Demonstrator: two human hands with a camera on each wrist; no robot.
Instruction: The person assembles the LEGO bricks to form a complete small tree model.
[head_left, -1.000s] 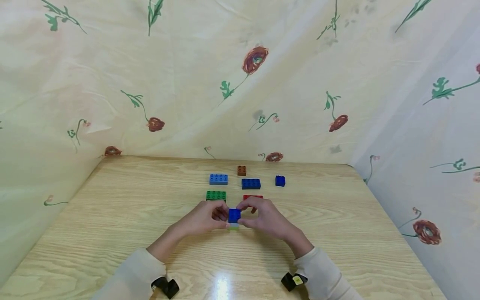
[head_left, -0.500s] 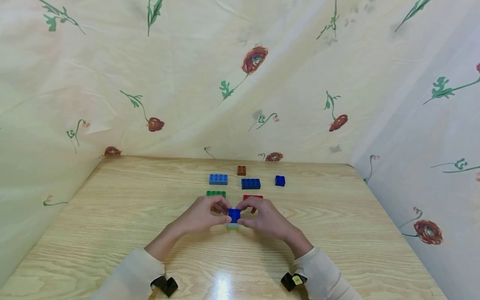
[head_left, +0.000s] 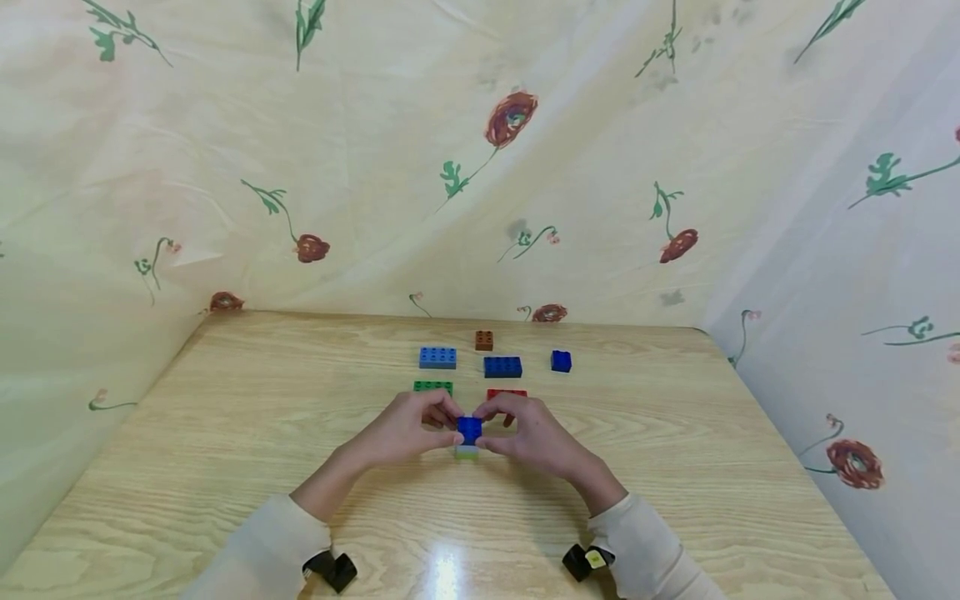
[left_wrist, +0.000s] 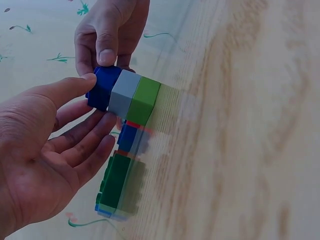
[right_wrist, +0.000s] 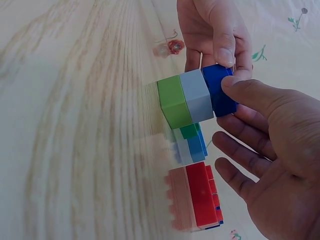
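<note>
A small dark blue building brick (head_left: 469, 430) tops a short stack in front of the person. Beneath it come a light grey brick (left_wrist: 124, 95) and a lime green brick (left_wrist: 144, 102) standing on the table, best seen in the wrist views. The left hand (head_left: 401, 431) pinches the blue brick from the left, its thumb on the near corner. From the other side, the right hand (head_left: 534, 437) pinches the same brick between thumb and index finger. In the left wrist view the blue brick sits against the grey one; whether their studs are fully pressed together, I cannot tell.
Behind the hands, partly covered, lie a green brick (head_left: 432, 387) and a red brick (head_left: 507, 393). Farther back are a light blue brick (head_left: 437, 358), a long dark blue brick (head_left: 502, 367), a brown brick (head_left: 484, 340) and another small blue brick (head_left: 561, 361). Flowered cloth borders the table.
The left hand has shifted slightly, and its thumb has come up from the brick's lower side onto the blue brick's near corner. The right hand stays nearly still.
</note>
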